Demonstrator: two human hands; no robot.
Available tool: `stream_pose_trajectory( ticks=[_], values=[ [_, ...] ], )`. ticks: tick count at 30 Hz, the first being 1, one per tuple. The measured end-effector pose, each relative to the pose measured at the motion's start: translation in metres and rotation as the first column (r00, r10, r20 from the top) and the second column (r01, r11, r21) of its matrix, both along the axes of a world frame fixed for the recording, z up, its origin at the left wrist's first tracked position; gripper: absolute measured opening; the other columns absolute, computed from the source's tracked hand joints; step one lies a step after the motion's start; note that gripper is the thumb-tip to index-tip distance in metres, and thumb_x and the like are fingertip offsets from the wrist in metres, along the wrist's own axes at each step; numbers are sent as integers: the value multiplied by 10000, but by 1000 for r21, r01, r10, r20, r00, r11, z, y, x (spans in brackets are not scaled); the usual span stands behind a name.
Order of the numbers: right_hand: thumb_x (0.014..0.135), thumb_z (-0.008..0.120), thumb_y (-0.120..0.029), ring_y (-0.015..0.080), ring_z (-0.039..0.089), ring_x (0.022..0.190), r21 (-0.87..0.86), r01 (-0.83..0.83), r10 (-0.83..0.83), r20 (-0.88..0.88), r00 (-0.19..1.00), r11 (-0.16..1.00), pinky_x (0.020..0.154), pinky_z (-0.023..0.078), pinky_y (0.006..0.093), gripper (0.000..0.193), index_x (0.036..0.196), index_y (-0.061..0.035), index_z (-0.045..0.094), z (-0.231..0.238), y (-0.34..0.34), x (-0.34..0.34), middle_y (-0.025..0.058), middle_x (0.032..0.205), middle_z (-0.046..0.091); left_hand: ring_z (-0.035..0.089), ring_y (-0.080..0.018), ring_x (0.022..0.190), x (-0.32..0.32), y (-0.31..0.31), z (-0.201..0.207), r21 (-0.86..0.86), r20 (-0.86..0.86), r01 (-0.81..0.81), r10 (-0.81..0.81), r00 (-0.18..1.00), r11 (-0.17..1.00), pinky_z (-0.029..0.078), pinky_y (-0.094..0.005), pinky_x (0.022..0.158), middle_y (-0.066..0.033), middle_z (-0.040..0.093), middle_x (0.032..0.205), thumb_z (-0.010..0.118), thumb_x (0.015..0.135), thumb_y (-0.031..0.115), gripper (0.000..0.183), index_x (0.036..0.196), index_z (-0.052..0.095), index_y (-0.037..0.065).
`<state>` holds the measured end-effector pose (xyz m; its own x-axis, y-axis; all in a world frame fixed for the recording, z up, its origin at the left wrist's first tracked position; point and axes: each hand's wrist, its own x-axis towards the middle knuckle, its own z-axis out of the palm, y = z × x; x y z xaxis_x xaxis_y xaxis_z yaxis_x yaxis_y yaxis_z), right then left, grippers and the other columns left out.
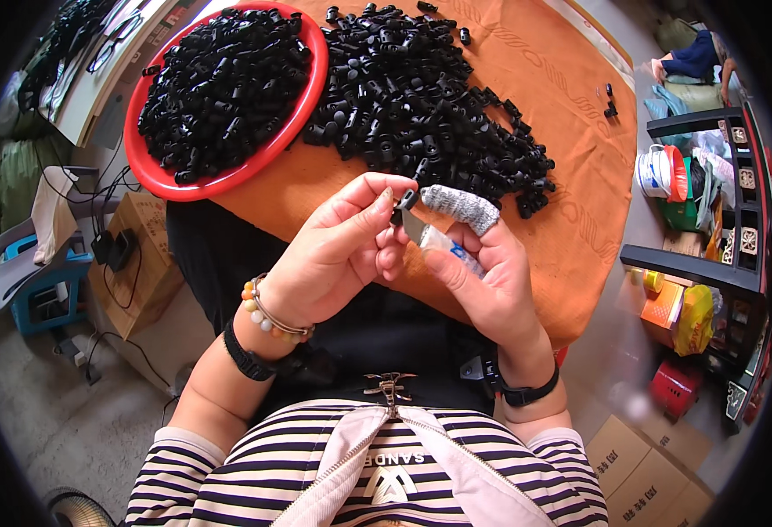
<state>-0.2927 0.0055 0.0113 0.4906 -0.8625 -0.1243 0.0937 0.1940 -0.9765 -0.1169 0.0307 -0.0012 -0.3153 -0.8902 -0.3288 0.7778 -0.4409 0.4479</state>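
Observation:
My left hand (338, 235) pinches a small black plastic cord lock (407, 201) between thumb and fingertips, just above the near edge of the table. In my right hand (498, 285) is a small knife (414, 227), its short metal blade touching or very close to the cord lock. White wrapping with a blue mark covers its grip. A grey knitted finger sleeve (461, 206) covers my right index finger. Beyond my hands lies a heap of similar black cord locks (395, 97), and more fill a red basin (184, 191) at the left.
An orange cloth (570, 220) covers the table; a few loose black pieces (611, 104) lie at its right. A dark shelf (693, 265) with buckets and bags stands right, above cardboard boxes (645, 474). At the left are a grey-and-blue stool (30, 263), a wooden box (144, 272) and cables.

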Motion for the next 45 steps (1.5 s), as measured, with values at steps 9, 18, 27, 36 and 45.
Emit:
stream_pose_trajectory(
  ticks=[9, 18, 27, 36, 45],
  values=[
    [834, 602, -28, 77, 561, 840, -66, 5, -5, 6, 1000, 998, 742, 451, 204, 404, 1202, 32, 446, 0, 0, 3, 95, 937, 620, 525, -65, 638, 2, 0, -1, -60, 34, 21, -19, 999, 998, 452, -214, 592, 9, 536, 741, 474, 937, 219, 276, 1174, 484, 76],
    [836, 595, -24, 89, 573, 865, -72, -6, 9, 37, 999, 997, 758, 461, 213, 394, 1198, 31, 449, 6, 1, 3, 118, 967, 624, 527, -62, 633, 1, 1, 2, -60, 19, 13, -12, 1000, 998, 453, -211, 589, 11, 533, 735, 466, 941, 214, 277, 1175, 494, 69],
    [841, 589, -26, 88, 571, 870, -101, -25, 28, 27, 999, 995, 759, 460, 217, 367, 1183, 26, 466, 5, -2, 2, 117, 968, 632, 491, -43, 598, -1, 0, 2, -61, 80, 7, -2, 997, 998, 432, -206, 551, 16, 554, 723, 431, 953, 210, 300, 1199, 455, 40],
    [841, 598, -42, 67, 553, 867, -131, -12, 12, 3, 1000, 991, 756, 455, 209, 334, 1158, 7, 504, 0, -2, 1, 100, 995, 636, 525, -63, 623, 3, 0, -1, -67, 19, 24, -23, 1000, 997, 454, -214, 583, 6, 535, 724, 463, 942, 200, 288, 1183, 490, 45],
    [852, 586, -58, 66, 560, 836, -198, -2, -9, -54, 998, 980, 730, 451, 197, 307, 1147, 3, 527, -2, -5, -3, 64, 959, 636, 530, -61, 648, 4, 0, -6, -105, -23, 36, -39, 999, 994, 461, -212, 595, -21, 546, 805, 457, 942, 187, 287, 1190, 488, 46]
  ],
)
